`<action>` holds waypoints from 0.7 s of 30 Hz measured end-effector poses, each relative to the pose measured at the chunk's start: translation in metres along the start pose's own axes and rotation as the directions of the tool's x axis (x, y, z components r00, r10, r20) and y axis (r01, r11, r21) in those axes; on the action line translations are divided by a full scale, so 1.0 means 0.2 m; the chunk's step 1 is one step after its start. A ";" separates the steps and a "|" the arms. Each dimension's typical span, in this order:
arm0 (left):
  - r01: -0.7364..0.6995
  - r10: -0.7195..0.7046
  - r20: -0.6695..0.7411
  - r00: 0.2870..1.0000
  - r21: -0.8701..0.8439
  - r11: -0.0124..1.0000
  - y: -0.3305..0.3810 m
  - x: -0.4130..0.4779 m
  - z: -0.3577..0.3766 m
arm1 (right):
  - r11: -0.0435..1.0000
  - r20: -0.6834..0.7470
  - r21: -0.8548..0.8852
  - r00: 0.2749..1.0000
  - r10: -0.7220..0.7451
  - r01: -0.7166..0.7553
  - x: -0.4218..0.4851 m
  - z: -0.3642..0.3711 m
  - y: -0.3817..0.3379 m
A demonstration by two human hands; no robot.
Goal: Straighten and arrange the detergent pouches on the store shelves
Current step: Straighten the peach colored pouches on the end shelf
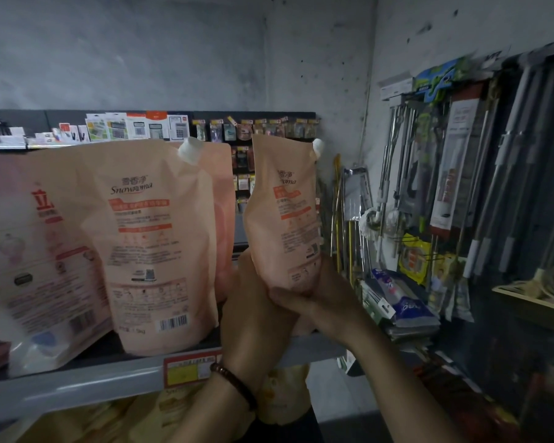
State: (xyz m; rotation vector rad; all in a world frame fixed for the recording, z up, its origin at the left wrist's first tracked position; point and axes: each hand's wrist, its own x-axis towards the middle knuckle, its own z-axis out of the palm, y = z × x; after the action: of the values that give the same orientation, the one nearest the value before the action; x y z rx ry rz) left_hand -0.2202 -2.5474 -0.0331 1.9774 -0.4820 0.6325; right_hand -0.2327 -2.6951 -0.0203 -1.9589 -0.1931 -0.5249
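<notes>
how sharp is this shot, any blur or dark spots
Head view: the held pouch, gripped by the left hand and right hand, is moderately sharp; the far-left pouch is smeared by blur; the mop handles at right are dim and streaked.

Left hand [255, 318] — back toward camera — touching right hand [328, 303], both raised, fingers seemingly curled round pouch [285, 215] base

The left hand [255, 318] has a dark brown beaded wrist bracelet [234, 383]
</notes>
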 end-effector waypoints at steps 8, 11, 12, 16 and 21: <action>0.012 0.012 0.146 0.989 -0.163 0.987 -0.01 -0.01 -0.08 | 0.998 0.129 0.001 0.990 0.060 -0.061 0.03 -0.04 0.03; 0.310 -0.185 0.268 0.946 -0.571 0.760 -0.02 0.09 -0.14 | 0.997 0.127 0.005 0.989 0.077 -0.078 0.03 -0.05 0.01; 0.403 -0.273 0.297 0.915 -0.666 0.627 -0.02 0.13 -0.13 | 0.997 0.122 0.012 0.990 0.071 -0.073 0.03 -0.05 0.00; 0.440 -0.295 0.328 0.898 -0.708 0.552 0.02 0.16 -0.16 | 0.999 -0.066 -0.037 0.997 -0.031 0.029 0.00 0.01 -0.03; 0.465 -0.325 0.333 0.885 -0.674 0.574 0.03 0.27 -0.12 | 0.969 -0.342 -0.248 0.936 -0.086 -0.002 -0.12 0.20 -0.10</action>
State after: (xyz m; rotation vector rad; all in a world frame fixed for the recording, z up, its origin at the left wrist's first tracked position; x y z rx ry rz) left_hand -0.1876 -2.5330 0.0139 1.2636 -0.3003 -0.0621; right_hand -0.2503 -2.6491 -0.0291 -2.0618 0.0603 -0.9554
